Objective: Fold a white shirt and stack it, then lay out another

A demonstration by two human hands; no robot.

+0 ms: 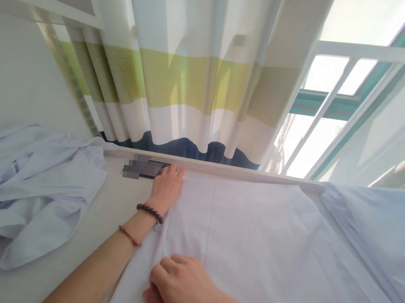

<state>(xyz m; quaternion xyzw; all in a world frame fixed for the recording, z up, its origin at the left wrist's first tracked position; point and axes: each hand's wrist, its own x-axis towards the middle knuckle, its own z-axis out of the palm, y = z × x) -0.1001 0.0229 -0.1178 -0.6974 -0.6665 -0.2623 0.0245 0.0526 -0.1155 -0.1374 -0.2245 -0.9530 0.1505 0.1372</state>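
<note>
A smooth white cloth is spread out in front of me, with a straight left edge and faint crease lines. At the far end of that edge is my left hand, its fingers closed on the cloth's corner. It wears a dark beaded bracelet and a thin reddish band. Nearer to me, my right hand has curled fingers closed at the same edge; its fingertips are partly hidden. Just left of my left hand lies a dark phone-like object, partly pixelated.
A crumpled pale cloth heap lies at left, and another pale blue-white cloth at right. A low white ledge runs along the back. Beyond it hang striped curtains, with a white rail and a window at right.
</note>
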